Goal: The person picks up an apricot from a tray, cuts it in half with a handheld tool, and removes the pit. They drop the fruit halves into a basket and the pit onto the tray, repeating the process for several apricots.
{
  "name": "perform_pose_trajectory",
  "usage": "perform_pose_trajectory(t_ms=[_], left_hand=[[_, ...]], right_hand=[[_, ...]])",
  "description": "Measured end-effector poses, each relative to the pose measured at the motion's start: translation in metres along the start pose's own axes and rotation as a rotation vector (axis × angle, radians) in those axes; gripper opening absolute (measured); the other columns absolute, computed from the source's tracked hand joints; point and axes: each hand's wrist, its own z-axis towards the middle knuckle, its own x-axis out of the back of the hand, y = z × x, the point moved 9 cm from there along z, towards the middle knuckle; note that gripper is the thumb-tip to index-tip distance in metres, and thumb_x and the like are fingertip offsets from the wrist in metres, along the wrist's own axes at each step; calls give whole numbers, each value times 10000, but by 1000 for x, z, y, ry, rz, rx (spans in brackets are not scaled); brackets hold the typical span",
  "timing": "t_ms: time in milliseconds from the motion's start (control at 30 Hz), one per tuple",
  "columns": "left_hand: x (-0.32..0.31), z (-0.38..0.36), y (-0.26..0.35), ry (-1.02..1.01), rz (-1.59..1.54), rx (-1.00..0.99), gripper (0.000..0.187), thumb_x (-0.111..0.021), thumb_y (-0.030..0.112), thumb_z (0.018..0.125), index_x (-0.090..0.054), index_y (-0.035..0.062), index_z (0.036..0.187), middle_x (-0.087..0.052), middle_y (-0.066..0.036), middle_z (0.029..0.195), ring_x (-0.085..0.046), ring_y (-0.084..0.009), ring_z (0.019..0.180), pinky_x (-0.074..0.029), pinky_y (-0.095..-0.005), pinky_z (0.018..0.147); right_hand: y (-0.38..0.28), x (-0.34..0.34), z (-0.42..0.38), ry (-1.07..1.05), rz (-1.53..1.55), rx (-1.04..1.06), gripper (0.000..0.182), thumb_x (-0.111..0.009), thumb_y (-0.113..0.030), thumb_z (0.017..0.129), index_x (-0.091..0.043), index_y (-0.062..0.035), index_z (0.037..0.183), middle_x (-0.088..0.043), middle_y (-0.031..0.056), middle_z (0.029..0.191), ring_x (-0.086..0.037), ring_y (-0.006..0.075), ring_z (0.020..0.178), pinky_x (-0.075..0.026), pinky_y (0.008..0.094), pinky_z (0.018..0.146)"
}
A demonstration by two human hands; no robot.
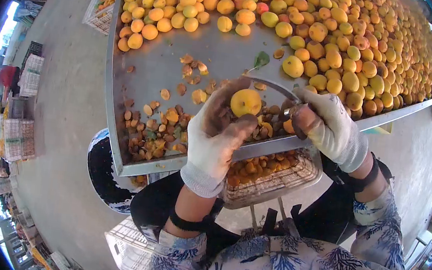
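Note:
A whole yellow apricot (246, 102) rests in my left hand (208, 147), whose stained glove fingers curl round it from the left and below. My right hand (332, 128), also gloved, is closed round the handle of a curved knife (274, 85). The thin blade arcs leftward just above the apricot, its tip near my left fingertips. Both hands are over the near edge of a metal table (183, 46). Pits and torn fruit pieces (153, 136) lie on the metal left of my left hand.
Whole apricots (353, 54) are heaped across the table's far and right side. Below the near edge, a plastic basket (260, 193) contains halved apricots (257, 166). A black round container (107, 176) and a white crate (126, 247) stand on the floor. A green leaf (262, 59) lies on the metal.

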Motion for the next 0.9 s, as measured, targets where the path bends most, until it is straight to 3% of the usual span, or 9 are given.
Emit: perform_pose_trajectory(t_ms=[67, 167, 267, 367, 633, 900], left_hand=[[-5, 0, 4, -31, -13, -30, 565, -621, -83, 787, -492, -48, 1336, -626, -87, 1116, -609, -118, 915, -496, -234, 787], [-8, 2, 7, -21, 43, -18, 557, -608, -73, 800, -484, -43, 1342, -610, -80, 1132, -591, -97, 882, -479, -210, 747], [-10, 0, 5, -133, 31, -16, 562, -590, -76, 811, -468, -39, 1359, -590, -80, 1175, -572, -86, 869, -462, -187, 733], [-13, -1, 7, -162, 5, -37, 550, -574, -63, 826, -462, -40, 1364, -578, -76, 1207, -551, -77, 879, -448, -177, 733], [-16, -2, 10, -181, 90, -39, 489, -549, 8, 876, -470, -39, 1356, -566, -95, 1243, -581, -146, 1054, -497, -303, 931], [-16, -4, -1, -185, -73, 70, 479, -566, 88, 895, -477, -50, 1345, -601, -101, 1169, -598, -166, 1039, -512, -302, 886]], right_hand=[[9, -9, 0, -72, 66, -43, 336, -539, -347, 973, -597, -18, 934, -521, 155, 621, -546, 319, 552, -425, 383, 532], [7, -11, 0, -60, 59, 61, 322, -540, -337, 971, -609, -24, 945, -550, 178, 644, -598, 352, 610, -443, 393, 542], [4, -12, -2, -41, 33, 108, 302, -560, -325, 960, -610, -27, 949, -564, 187, 658, -608, 371, 636, -453, 404, 553], [7, -15, -1, -76, 50, 86, 281, -580, -303, 950, -608, -24, 959, -573, 192, 670, -612, 379, 653, -455, 415, 558], [8, -19, -1, -111, -10, 59, 260, -593, -272, 943, -608, -17, 990, -590, 207, 698, -621, 397, 692, -465, 428, 570], [-5, -19, -2, -91, 77, 91, 272, -588, -228, 947, -604, 3, 1090, -634, 194, 784, -655, 364, 762, -502, 394, 642]])
